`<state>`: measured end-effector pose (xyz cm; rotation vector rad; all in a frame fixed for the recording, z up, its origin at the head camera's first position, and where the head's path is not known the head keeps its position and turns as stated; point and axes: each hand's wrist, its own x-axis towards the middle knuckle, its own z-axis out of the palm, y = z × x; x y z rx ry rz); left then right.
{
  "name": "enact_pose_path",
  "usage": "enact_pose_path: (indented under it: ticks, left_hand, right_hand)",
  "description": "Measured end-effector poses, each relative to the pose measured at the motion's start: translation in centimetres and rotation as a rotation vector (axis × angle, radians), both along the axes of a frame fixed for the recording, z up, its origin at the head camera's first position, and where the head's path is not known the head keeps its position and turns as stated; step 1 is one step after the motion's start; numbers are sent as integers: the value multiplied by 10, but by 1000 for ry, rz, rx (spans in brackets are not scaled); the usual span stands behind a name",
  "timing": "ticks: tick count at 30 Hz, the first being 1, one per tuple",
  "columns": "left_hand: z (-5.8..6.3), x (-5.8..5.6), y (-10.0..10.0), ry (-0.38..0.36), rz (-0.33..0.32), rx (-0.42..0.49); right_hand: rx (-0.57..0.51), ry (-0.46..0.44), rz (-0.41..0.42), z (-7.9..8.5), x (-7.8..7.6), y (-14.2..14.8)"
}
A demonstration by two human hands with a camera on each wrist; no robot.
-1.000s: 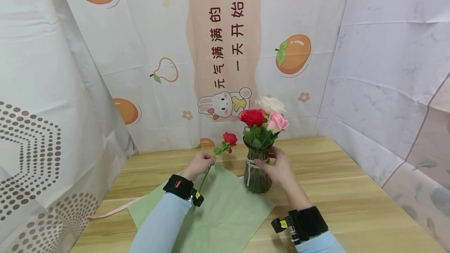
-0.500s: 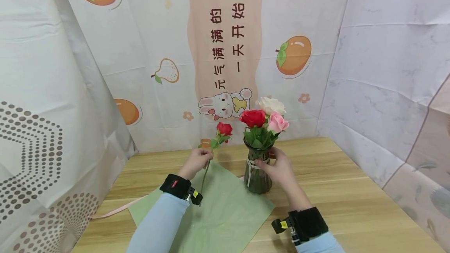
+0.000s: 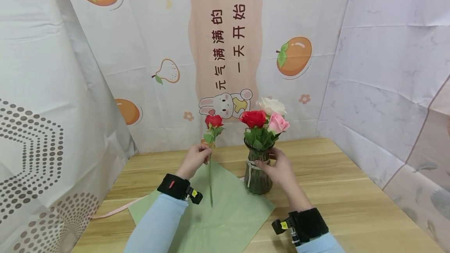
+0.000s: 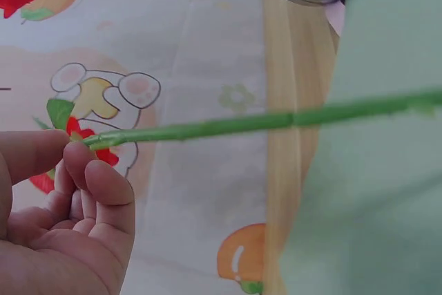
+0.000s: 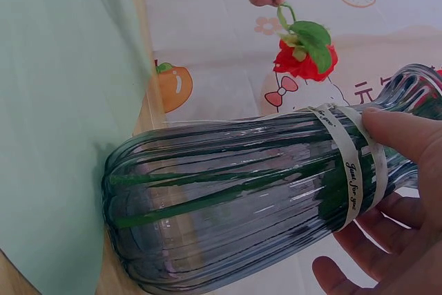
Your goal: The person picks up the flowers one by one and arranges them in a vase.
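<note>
My left hand pinches the stem of a single red rose between thumb and fingertips. The rose stands upright over the green wrapping sheet, its bloom at the top and its long stem hanging below the fingers. My right hand grips the neck of a dark ribbed glass vase, which stands at the sheet's right edge. A white ribbon printed with "Just for you" circles the vase. In it stand a red rose, a pink rose and a white rose.
Under the sheet lies a wooden table. A pink ribbon sticks out from the sheet's left side. A printed curtain hangs behind the table's back edge, with other hangings at left and right.
The single red rose has swung from leaning right to upright, its bloom moving left and up. My left hand has shifted slightly left and up. The right hand and vase stay put.
</note>
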<state>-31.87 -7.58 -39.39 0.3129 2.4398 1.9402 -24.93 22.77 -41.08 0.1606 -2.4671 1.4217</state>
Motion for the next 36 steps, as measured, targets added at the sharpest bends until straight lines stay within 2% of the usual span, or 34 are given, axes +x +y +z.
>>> enact_pose_path:
  ticks: [7,11,18,27,36]
  left_hand:
    - [9,2,0,3,23,79]
    - [15,7,0,20,48,113]
    - [20,11,-3,83,82,192]
    - [31,16,-7,177,183,299]
    - [49,27,-6,242,189,428]
  right_hand:
    - [-1,1,1,-1,0,0]
    - [1,5,0,-1,0,0]
    - [7,6,-4,-1,0,0]
    - [2,9,-4,0,-1,0]
    - [7,0,-8,-1,-1,0]
